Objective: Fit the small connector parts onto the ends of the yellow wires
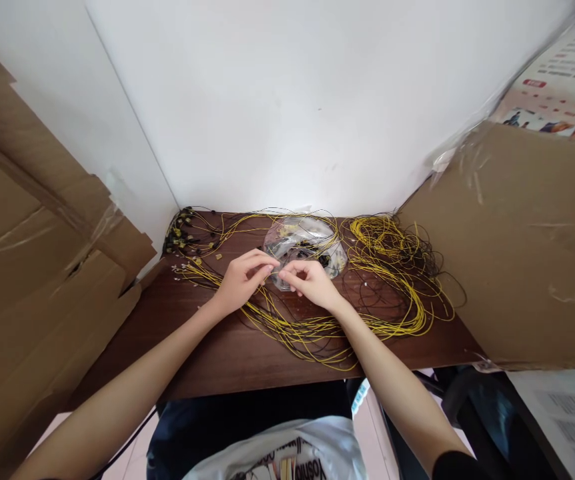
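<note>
My left hand (246,277) is pinched closed at the middle of the table, a thin yellow wire (273,272) between its fingertips. Facing it, my right hand (309,281) pinches too, its fingertips nearly meeting the left ones. Whatever small end sits between the right fingers is too small to make out. Just behind both hands lies a clear plastic bag (335,233) with small black and yellow parts in it. A long bundle of yellow and black wires (307,330) curves across the table beneath my wrists.
Coiled yellow wires (377,237) heap at the back right. Small black and yellow connectors (182,233) cluster at the back left. Cardboard panels stand on the left (32,267) and right (527,253), with a white wall (287,107) behind the brown table (207,373).
</note>
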A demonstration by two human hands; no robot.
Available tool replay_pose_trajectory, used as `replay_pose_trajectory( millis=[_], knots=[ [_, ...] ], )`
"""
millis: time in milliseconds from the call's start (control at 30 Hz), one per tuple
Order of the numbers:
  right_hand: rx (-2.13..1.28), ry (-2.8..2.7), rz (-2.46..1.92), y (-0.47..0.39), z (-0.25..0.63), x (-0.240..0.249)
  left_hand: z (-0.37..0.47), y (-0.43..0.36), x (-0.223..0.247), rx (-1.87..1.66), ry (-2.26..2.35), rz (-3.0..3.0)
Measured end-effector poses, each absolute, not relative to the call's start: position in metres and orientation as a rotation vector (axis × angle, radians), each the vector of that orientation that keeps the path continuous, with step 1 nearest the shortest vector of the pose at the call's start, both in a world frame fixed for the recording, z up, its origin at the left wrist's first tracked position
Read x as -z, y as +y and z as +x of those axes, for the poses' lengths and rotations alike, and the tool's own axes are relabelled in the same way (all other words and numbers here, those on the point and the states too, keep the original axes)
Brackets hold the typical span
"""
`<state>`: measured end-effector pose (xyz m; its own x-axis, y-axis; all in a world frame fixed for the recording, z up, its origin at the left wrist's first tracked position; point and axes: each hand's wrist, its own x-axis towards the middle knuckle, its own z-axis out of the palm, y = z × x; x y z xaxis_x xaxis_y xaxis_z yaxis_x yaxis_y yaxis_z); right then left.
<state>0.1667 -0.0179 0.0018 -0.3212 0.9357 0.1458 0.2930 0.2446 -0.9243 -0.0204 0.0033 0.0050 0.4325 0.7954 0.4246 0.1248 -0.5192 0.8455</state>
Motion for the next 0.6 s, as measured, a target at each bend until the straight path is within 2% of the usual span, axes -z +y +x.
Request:
replay_pose_trajectory(
  millis=[300,600],
  knots=[
    [-0.989,-1.749,-1.138,-0.0194,0.1611,0.0003,-0.0205,0.0015,-0.0068,-1.051,0.833,2.073],
    [-1.238,-1.734,-1.109,-0.0185,0.1704,-0.0065,-0.0230,0.0072,-0.0064,-1.120,0.876,1.709]
  ],
)
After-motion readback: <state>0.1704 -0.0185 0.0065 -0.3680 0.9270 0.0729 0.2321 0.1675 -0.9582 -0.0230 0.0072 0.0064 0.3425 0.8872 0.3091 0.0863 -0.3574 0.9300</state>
